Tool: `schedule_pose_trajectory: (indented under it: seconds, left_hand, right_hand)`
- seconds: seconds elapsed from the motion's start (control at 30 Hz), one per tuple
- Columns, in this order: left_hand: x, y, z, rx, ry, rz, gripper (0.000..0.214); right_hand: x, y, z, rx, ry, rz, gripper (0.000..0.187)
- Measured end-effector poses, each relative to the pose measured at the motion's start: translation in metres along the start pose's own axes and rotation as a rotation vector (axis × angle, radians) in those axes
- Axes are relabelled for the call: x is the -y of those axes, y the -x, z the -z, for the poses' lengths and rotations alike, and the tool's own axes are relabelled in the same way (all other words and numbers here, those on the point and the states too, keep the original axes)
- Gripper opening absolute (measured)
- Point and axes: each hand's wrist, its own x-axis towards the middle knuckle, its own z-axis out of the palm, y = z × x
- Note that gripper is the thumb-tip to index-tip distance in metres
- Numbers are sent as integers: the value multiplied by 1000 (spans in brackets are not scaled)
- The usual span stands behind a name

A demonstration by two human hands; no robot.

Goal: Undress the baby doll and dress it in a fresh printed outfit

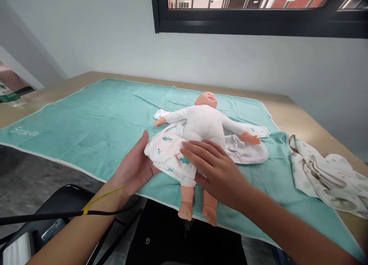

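A baby doll [205, 121] with a white cloth body lies on its back, head toward the wall. Beneath it is spread a white printed baby romper [247, 152], one sleeve [257, 131] showing beside the doll's arm. Part of the romper is folded over the leg nearer my left hand. My left hand [136, 165] supports this folded part from the side, thumb up along its edge and fingers hidden underneath. Flat across the fabric and the doll's thighs rests my right hand [217, 171], fingers stretched out.
A turquoise blanket [94, 115] covers much of the wooden table [280, 108]. Crumpled printed cloth [330, 177] lies at the right, and a plastic bottle [10, 95] is at the far left. Black cable [57, 216] runs by my left wrist, above a black chair [67, 196].
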Motion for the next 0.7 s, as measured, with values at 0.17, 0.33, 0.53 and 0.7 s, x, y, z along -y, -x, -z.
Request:
schedule_pose_trajectory:
  seconds: [0.17,0.33,0.53,0.7]
  left_hand:
    - [1,0,3,71,-11,-24,58]
    - [2,3,9,88,-22,-44,68]
    - [2,9,23,39,-58,-102,56]
    - [-2,8,34,-183,-140,-130,47]
  right_hand:
    - [-6,-12,7,-21,-162,-82,38]
    - [-5,-13,6,72,-137,22,46]
    - [2,-19,-7,164,-64,97,44]
    - [9,-29,-24,200,-87,124,41]
